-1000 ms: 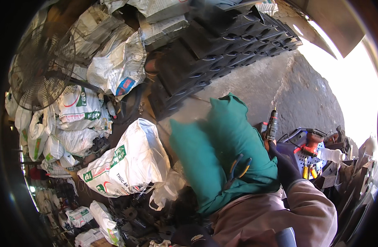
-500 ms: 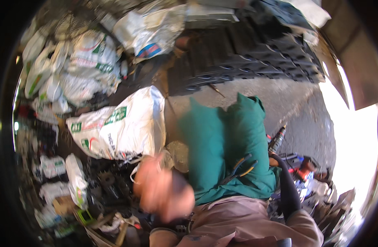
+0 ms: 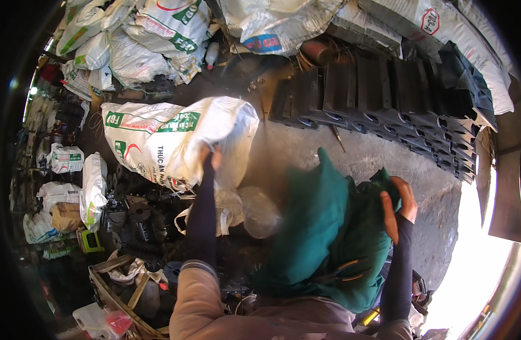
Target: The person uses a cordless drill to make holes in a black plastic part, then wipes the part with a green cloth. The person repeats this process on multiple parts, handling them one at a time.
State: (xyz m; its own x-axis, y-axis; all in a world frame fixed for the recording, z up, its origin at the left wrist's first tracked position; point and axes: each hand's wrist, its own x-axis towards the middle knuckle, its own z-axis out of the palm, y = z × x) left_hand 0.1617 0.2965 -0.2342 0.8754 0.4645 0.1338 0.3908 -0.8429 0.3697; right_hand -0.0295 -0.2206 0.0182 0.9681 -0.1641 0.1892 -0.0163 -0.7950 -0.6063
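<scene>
My left hand (image 3: pixel 212 157) reaches forward to the white woven sack (image 3: pixel 153 133), which lies on its side with its mouth toward the right. It meets the sack near the rim of the mouth; its fingers are mostly hidden and blurred. My right hand (image 3: pixel 401 205) rests over my right knee on green cloth (image 3: pixel 311 226), thumb and fingers apart, holding nothing. A pair of pliers with orange-edged handles (image 3: pixel 350 270) lies on the cloth in my lap. Beside the sack's mouth is a round, clear plastic bag (image 3: pixel 259 212).
Dark metal channel pieces (image 3: pixel 374 90) stand stacked at the back right. More white sacks (image 3: pixel 158 45) are piled at the back left. Dark round parts (image 3: pixel 141 218) lie at left, near a wooden crate (image 3: pixel 113 294). A thin rod (image 3: pixel 337 139) lies on the concrete floor.
My left hand has gone from near my lap forward to the sack. My right hand has come from beside my thigh onto my knee. The view has shifted, too.
</scene>
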